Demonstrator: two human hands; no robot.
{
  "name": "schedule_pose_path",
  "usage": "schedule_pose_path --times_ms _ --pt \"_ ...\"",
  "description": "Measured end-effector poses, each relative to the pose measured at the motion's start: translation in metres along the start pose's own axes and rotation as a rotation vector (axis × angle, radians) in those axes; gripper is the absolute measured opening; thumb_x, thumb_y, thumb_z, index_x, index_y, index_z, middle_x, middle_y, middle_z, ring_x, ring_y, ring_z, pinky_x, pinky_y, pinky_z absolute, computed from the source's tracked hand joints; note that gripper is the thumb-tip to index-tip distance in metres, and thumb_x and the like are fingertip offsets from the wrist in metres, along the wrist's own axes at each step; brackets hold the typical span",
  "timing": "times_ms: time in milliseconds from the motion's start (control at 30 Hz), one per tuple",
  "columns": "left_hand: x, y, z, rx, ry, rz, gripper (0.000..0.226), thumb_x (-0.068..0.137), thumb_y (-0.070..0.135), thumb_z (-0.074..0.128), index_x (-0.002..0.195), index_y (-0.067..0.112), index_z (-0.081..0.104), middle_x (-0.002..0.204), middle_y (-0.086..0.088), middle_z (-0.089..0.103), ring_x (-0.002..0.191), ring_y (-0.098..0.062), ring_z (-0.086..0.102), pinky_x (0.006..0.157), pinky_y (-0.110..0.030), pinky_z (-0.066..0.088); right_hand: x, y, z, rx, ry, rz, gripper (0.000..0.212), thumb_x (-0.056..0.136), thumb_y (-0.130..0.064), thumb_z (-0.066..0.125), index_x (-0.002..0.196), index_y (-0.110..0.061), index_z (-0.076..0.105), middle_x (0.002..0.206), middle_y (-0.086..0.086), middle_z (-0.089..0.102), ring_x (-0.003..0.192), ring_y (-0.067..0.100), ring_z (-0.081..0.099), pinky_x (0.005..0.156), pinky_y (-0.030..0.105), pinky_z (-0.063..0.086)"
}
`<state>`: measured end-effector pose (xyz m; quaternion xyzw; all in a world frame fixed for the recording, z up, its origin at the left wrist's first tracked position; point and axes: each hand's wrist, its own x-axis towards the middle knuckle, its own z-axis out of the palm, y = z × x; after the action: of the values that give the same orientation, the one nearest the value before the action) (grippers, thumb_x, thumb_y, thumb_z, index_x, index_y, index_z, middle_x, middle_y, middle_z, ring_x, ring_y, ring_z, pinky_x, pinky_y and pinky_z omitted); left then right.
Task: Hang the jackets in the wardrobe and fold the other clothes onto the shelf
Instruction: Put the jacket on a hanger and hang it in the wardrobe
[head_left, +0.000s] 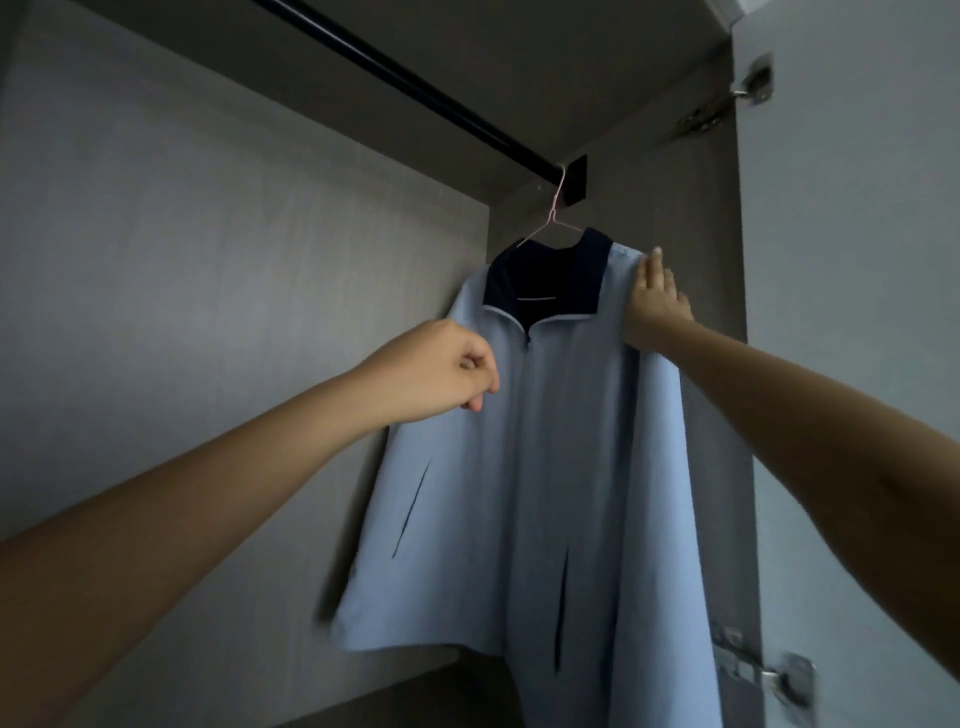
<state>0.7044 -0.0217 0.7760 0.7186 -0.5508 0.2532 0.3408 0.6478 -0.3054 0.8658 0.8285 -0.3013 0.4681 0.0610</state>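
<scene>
A light blue jacket (561, 441) with a dark collar (545, 280) is seen hung on a thin pink hanger (551, 221). The hanger is hooked over the black rail (415, 85) at its right end, inside the wardrobe (208, 208). The zip is closed up to the collar. The right hand (654, 306) is laid on the shoulder of the jacket with the fingers straight; nothing is gripped by it. The left hand (436, 371) is held in front of the chest of the jacket with the fingers curled; whether cloth is pinched cannot be told. At the right, the open door (857, 260) with a metal hinge (753, 85) is seen.
</scene>
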Motion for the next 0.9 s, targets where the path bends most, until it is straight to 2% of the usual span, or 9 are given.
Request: schedule_pose_path --times_ms 67,167,367,500,567,633,667,800,900 --pt "-0.011 -0.002 0.01 -0.001 -0.034 -0.03 0.019 0.086 0.01 0.054 0.082 0.017 0.071 0.069 0.004 0.071 0.072 -0.007 0.067 0.08 -0.032 0.054 -0.037 -0.003 0.013 -0.136 0.12 -0.113 0.08 0.089 -0.004 0.047 0.152 -0.008 -0.002 0.16 0.008 -0.011 0.147 0.028 -0.003 0.117 0.044 0.011" --pt "-0.048 -0.016 0.039 0.003 -0.128 -0.102 0.017 0.088 0.011 0.055 0.089 0.016 0.071 0.078 0.006 0.071 0.077 -0.006 0.066 0.081 -0.027 0.051 -0.12 -0.015 0.04 0.027 0.102 -0.384 0.079 0.082 -0.002 0.051 0.151 -0.008 0.014 0.161 0.008 0.005 0.148 0.026 0.005 0.118 0.04 0.011" --pt "-0.221 -0.06 0.122 0.211 -0.846 -0.417 0.037 0.096 0.039 0.05 0.119 0.014 0.063 0.121 -0.005 0.064 0.11 -0.018 0.058 0.1 -0.028 0.042 -0.359 -0.015 0.091 0.264 -0.61 -0.715 0.064 0.096 -0.027 0.049 0.152 -0.017 0.019 0.161 0.001 0.01 0.147 0.02 0.012 0.117 0.036 0.018" --pt "-0.35 -0.04 0.152 0.234 -1.166 -0.719 0.089 0.083 0.072 0.044 0.152 0.024 0.016 0.159 -0.004 0.011 0.145 -0.023 0.014 0.118 -0.034 0.013 -0.487 -0.001 0.115 0.39 -1.056 -0.569 0.06 0.102 -0.043 0.033 0.153 -0.015 0.015 0.16 0.003 0.012 0.146 0.018 0.013 0.117 0.027 0.013" --pt "-0.395 -0.025 0.166 0.337 -1.129 -0.765 0.111 0.064 0.092 0.034 0.149 0.037 -0.011 0.159 -0.003 -0.016 0.146 -0.03 -0.009 0.116 -0.053 0.002 -0.528 0.001 0.128 0.368 -1.155 -0.545 0.082 0.091 -0.069 0.002 0.153 -0.017 0.011 0.161 0.004 0.011 0.146 0.019 0.013 0.116 0.028 0.009" --pt "-0.416 -0.02 0.175 0.413 -0.986 -0.724 0.126 0.035 0.104 0.008 0.144 0.047 -0.016 0.158 0.003 -0.019 0.145 -0.029 -0.013 0.111 -0.064 -0.001 -0.551 0.005 0.144 0.292 -1.123 -0.586 0.122 0.055 -0.081 -0.033 0.153 -0.021 0.006 0.161 -0.001 0.007 0.147 0.019 0.01 0.116 0.033 0.006" --pt "-0.422 -0.023 0.179 0.429 -0.937 -0.707 0.128 0.03 0.104 0.002 0.144 0.048 -0.015 0.159 0.005 -0.017 0.146 -0.028 -0.012 0.11 -0.065 -0.001 -0.556 0.006 0.148 0.273 -1.106 -0.588 0.124 0.051 -0.08 -0.035 0.153 -0.023 0.005 0.161 -0.003 0.006 0.147 0.018 0.009 0.116 0.034 0.005" --pt "-0.424 -0.026 0.188 0.493 -0.836 -0.696 0.107 0.059 0.095 0.031 0.147 0.047 -0.006 0.16 0.007 -0.011 0.147 -0.024 -0.006 0.111 -0.063 0.001 -0.551 0.008 0.158 0.322 -1.112 -0.592 0.064 0.098 -0.057 0.013 0.153 -0.026 0.005 0.161 -0.006 0.004 0.147 0.015 0.004 0.116 0.033 0.001" --pt "-0.429 -0.026 0.19 0.537 -0.817 -0.684 0.111 0.052 0.1 0.02 0.147 0.047 -0.007 0.16 0.009 -0.009 0.147 -0.023 -0.002 0.112 -0.061 0.005 -0.554 0.009 0.16 0.337 -1.116 -0.592 0.058 0.102 -0.049 0.02 0.153 -0.027 0.005 0.161 -0.008 0.004 0.147 0.015 0.004 0.116 0.035 0.0"
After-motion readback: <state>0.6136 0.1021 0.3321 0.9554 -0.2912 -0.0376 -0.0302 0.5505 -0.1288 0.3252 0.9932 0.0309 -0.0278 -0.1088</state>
